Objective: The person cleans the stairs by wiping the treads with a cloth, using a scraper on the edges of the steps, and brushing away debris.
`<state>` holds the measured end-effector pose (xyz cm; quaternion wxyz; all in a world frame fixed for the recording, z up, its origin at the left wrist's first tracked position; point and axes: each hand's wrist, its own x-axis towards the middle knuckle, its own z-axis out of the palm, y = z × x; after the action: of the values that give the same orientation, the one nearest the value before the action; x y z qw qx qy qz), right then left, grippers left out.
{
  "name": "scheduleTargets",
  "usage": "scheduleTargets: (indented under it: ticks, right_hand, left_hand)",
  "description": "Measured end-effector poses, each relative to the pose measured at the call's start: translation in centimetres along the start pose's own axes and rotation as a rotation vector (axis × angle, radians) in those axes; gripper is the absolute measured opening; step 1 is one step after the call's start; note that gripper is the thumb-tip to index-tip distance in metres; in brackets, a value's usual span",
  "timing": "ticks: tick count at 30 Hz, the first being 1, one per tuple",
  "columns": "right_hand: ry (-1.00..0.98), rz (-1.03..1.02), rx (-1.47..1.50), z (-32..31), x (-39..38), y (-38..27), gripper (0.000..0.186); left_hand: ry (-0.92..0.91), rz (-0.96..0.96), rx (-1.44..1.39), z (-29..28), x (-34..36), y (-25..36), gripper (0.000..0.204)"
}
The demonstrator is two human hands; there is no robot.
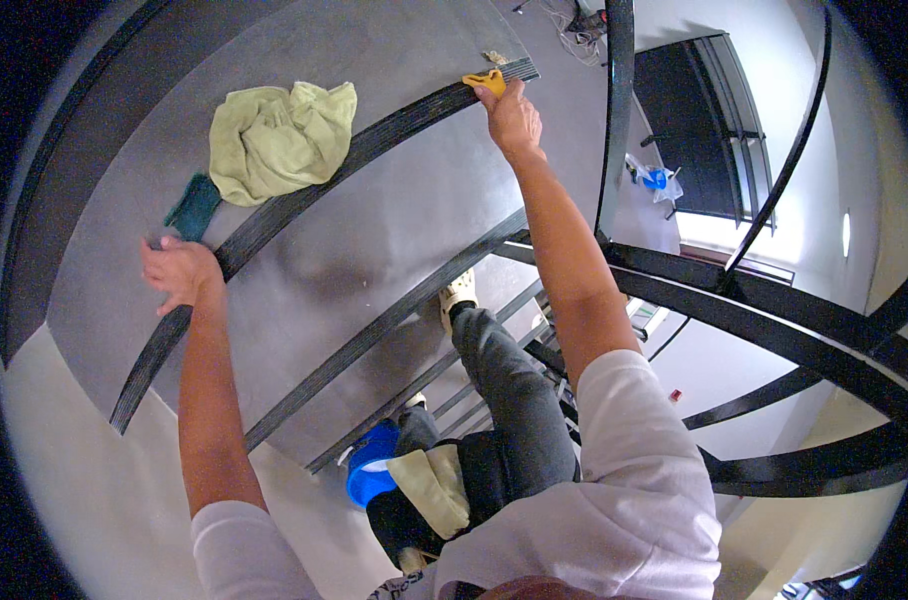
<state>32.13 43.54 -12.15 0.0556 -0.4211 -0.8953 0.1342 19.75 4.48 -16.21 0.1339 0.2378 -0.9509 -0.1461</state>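
Note:
At the far right end of the dark ribbed strip (374, 142) along a grey stair's edge, my right hand (516, 122) pinches a small yellow piece (485, 81) against the strip. Whether it is a scraper or a folded pad I cannot make out. Just beyond it lie pale crumbs (495, 57). My left hand (184, 272) rests at the strip's left part, fingers spread, holding nothing. Close to its fingertips is a dark green scouring pad (192, 207). A crumpled pale green cloth (282, 143) lies beside the pad on the step.
Lower steps with ribbed edges run down toward my legs. A blue bucket (370, 468) stands low by the wall, and another pale cloth (436, 490) hangs at my waist. Black railing bars (774, 335) curve along the right. Beyond them are a blue-and-clear plastic bag (660, 181) and tangled cord (572, 38).

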Motion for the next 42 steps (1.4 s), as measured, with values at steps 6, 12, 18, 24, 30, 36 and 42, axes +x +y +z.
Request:
scheduleTargets:
  ticks: [6,12,18,24,30,36,42]
  right_hand:
    - [-0.038,-0.051,-0.032,0.5,0.6,0.6,0.052]
    - [-0.028,0.054,-0.086,0.9,1.4,0.2,0.055]
    - [-0.171,-0.011,-0.073,-0.5,0.6,-1.5,0.058]
    - [-0.049,0.030,0.040,-0.8,2.9,-2.3,0.058]
    - [-0.142,0.016,-0.053,-1.3,1.8,-1.4,0.060]
    - [-0.084,0.017,-0.084,-0.2,1.6,-2.2,0.061]
    - [-0.025,0.162,0.030,-1.2,2.6,-3.4,0.063]
  left_hand:
    - [-0.018,-0.001,0.058,-0.2,0.1,-0.2,0.038]
    - [-0.038,0.026,0.048,-0.1,0.4,-0.5,0.039]
    - [-0.015,0.001,0.089,0.3,0.7,-0.4,0.040]
    - [-0.006,0.103,0.007,0.5,0.5,-0.1,0.039]
    - [-0.047,0.021,0.039,0.2,0.3,-0.6,0.039]
    - [-0.040,0.009,0.029,-0.1,0.4,-0.3,0.039]
    - [-0.129,0.049,0.025,-0.1,1.1,0.0,0.038]
